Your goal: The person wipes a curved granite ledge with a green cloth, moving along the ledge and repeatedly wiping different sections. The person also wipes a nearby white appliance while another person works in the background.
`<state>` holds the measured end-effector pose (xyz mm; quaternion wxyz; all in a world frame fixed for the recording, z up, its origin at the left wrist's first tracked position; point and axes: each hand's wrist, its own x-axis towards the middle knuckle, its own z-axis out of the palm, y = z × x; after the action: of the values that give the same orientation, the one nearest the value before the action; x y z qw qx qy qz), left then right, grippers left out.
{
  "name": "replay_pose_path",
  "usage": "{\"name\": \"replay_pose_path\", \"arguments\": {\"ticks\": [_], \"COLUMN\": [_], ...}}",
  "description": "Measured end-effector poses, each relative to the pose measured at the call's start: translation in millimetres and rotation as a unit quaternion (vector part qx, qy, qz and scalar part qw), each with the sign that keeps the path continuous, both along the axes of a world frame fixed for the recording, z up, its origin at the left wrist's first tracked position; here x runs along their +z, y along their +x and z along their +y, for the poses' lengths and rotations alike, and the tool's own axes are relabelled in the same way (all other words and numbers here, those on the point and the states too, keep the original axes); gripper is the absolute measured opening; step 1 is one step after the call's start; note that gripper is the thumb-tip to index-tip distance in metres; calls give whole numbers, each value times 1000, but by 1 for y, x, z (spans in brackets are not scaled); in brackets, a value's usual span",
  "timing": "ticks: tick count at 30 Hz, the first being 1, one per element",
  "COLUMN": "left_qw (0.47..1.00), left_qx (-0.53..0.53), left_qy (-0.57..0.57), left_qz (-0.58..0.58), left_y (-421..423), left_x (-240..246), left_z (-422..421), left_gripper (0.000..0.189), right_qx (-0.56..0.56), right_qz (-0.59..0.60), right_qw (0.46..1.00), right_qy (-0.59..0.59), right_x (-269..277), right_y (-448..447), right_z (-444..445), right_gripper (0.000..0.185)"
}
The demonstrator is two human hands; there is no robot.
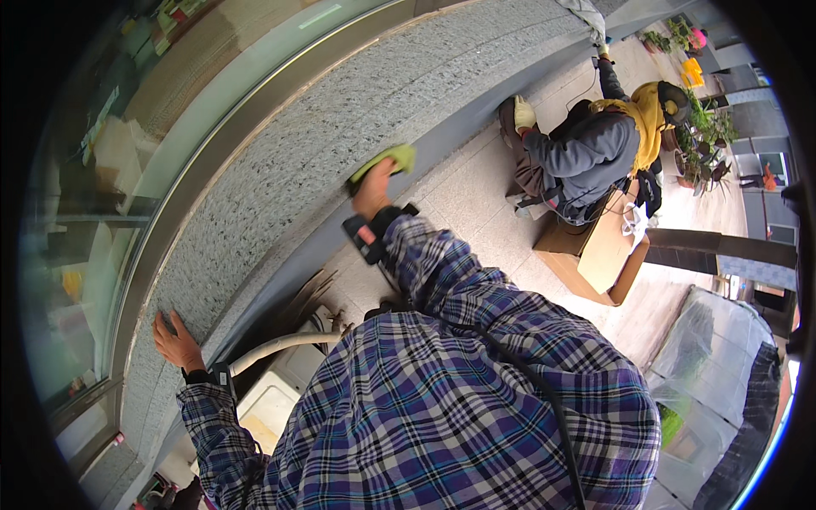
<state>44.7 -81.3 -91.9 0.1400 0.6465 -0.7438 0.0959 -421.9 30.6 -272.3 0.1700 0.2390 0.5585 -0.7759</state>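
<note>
My right hand (374,189) presses a yellow-green cloth (400,157) against the front edge of a speckled grey stone window sill (280,146); the hand is slightly blurred. Dark material shows under the cloth's left end. My left hand (176,341) rests with fingers spread on the same sill, close to the metal window frame (134,280), and holds nothing. Both wrists wear black straps with small devices. Behind the glass, several things are seen only dimly.
A person (586,143) in gloves crouches by the wall, one hand at a grey cloth on the sill. Nearby are an open cardboard box (599,255), potted plants (701,140) and a plastic-covered frame (701,357). Below the sill lie a pale hose (280,346) and a white basin-like object (271,395).
</note>
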Motion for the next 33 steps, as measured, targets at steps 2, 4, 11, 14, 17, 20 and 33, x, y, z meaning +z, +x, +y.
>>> {"name": "replay_pose_path", "arguments": {"ticks": [2, 4, 11, 14, 17, 20, 33], "left_qw": [1000, 1000, 1000, 1000, 999, 999, 1000], "left_qx": [3, 12, -16, -20, -27, -12, 13], "left_qy": [1, 5, 1, -2, -10, -9, -1], "left_qz": [-9, -16, -1, 24, 32, 34, 15], "left_y": [-1, -2, -3, -7, -8, -10, -12], "left_x": [1, 2, 7, 8, 8, 8, 9], "left_z": [0, 0, 2, 7, 8, 8, 6], "left_gripper": [49, 49, 48, 48, 48, 49, 51], "right_qx": [31, 18, 49, 91, 120, 133, 162], "right_qz": [-57, -21, 44, 67, 64, 9, -348], "right_qw": [996, 995, 980, 960, 960, 967, 874], "right_qy": [-58, -97, -186, -257, -247, -217, -298], "right_x": [-4, 7, 51, 59, 70, 76, 68], "right_y": [38, 49, -51, -118, -128, -91, 189], "right_z": [-11, -13, 32, 43, 51, 48, 7], "right_gripper": [52, 49, 61, 65, 69, 63, 34]}}
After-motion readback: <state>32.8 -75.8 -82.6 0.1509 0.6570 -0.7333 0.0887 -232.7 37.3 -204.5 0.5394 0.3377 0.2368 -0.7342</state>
